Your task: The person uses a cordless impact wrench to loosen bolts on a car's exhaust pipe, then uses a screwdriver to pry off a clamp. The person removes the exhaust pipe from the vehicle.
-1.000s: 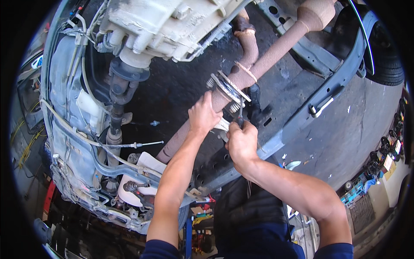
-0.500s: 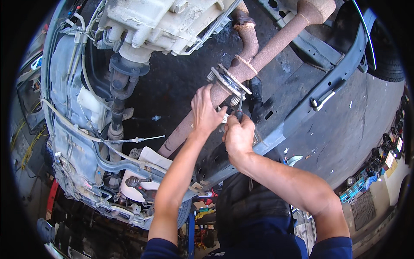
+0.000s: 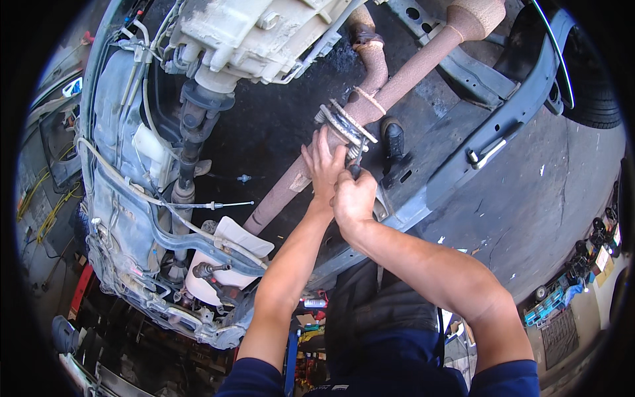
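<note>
A rusty exhaust pipe (image 3: 281, 188) runs diagonally up to the right, with a flanged joint (image 3: 347, 126) and coil springs at its middle. My left hand (image 3: 324, 165) is wrapped over the pipe just below this joint, its fingertips on the far side and its thumb near the flange. My right hand (image 3: 354, 198) is closed around the dark handle of a screwdriver-like tool (image 3: 355, 171). Its thin metal shaft points up to the flange edge; the tip's exact contact is hard to see. The two hands are close together, the right one nearer to me.
A grey frame rail (image 3: 456, 172) crosses on the right, with a ratchet wrench (image 3: 489, 153) lying on it. At upper left are a transmission housing (image 3: 245, 40) and a drive shaft (image 3: 188, 155). A cable end (image 3: 228, 204) juts out left of the pipe. My shoe (image 3: 393, 137) shows below the joint.
My left hand has turned and settled flatter on the pipe, its thumb nearer the flange. My right hand has moved slightly left with the tool, closer to the left hand. The view has shifted a little.
</note>
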A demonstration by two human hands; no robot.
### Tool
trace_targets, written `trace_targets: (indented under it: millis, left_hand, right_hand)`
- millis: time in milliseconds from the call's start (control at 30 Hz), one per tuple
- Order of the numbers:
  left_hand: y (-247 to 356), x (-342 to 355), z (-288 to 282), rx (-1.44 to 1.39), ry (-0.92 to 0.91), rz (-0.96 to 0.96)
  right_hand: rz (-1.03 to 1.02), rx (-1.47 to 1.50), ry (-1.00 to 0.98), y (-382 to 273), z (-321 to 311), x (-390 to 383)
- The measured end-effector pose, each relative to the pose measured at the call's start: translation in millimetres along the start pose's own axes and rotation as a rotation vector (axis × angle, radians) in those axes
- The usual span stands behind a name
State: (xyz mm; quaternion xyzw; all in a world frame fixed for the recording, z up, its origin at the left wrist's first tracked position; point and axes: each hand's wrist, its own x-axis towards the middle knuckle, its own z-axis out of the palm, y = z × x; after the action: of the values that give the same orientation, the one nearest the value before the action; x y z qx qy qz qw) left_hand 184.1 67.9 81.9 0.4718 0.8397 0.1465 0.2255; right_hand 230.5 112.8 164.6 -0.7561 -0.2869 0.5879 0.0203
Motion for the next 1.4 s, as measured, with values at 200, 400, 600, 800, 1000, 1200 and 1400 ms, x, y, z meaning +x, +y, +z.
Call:
trace_targets:
  millis: [200, 400, 600, 800, 1000, 1200, 1400]
  left_hand:
    - [-5.5, -9.9, 10.8, 0.041, 0.002, 0.016]
    - [-46.1, -34.5, -19.3, -0.587, 0.066, -0.123]
    - [-59.8, -12.8, -33.6, -0.245, -0.270, -0.295]
    - [-49.5, 42.5, -30.4, -0.342, -0.558, -0.344]
    - [-80.0, 66.2, -35.6, -0.671, -0.741, -0.295]
    - [-95.1, 59.7, -5.7, -0.675, -0.322, -0.486]
    - [-96.2, 53.3, 20.4, -0.883, -0.320, -0.463]
  right_hand:
    - [0.062, -0.058, 0.061, 4.2, 17.7, -14.5]
    - [0.275, 0.168, -0.034, -34.4, -7.1, -35.7]
    - [0.446, 0.109, -0.413, -82.2, -114.0, -90.9]
    - [-0.100, -0.104, -0.058, -30.4, -101.5, -55.1]
    - [0.179, 0.417, 0.108, 35.2, -52.0, 50.4]
    - [0.146, 0.764, 0.053, 56.2, -0.4, 68.1]
    - [0.164, 0.768, 0.104, 55.7, 8.1, 67.7]
